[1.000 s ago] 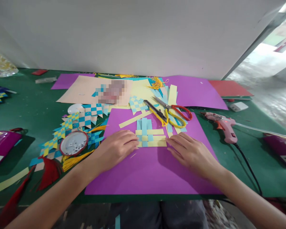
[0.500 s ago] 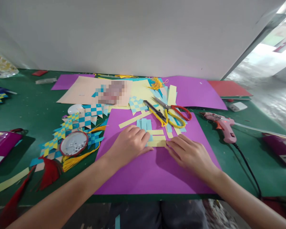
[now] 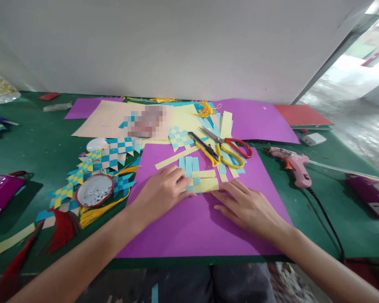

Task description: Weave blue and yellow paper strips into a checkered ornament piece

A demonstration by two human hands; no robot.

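On a purple sheet of paper [image 3: 177,231] lies a small weave of light blue and pale yellow paper strips [image 3: 205,184]. My left hand [image 3: 166,185] is curled over the weave's left side, fingers and thumb closed on it and hiding that edge. At the right end of the lowest yellow strip, the fingertips of my right hand [image 3: 244,202] touch the paper, fingers stretched out and somewhat apart. Just beyond the weave are a yellow utility knife [image 3: 205,149] and scissors [image 3: 230,147] with red and yellow handles, on loose strips.
A pink glue gun [image 3: 292,164] with a black cord lies to the right. Left of the purple sheet are woven paper fish [image 3: 109,153], a round dish [image 3: 95,190] of small beads or eyes, and red tassels [image 3: 62,229]. A grey wall [image 3: 177,50] borders the green table [image 3: 34,147].
The gap between the lower yellow strips has closed, and they now lie together. My right fingertips have shifted slightly left and spread more. The whole view has moved a little.
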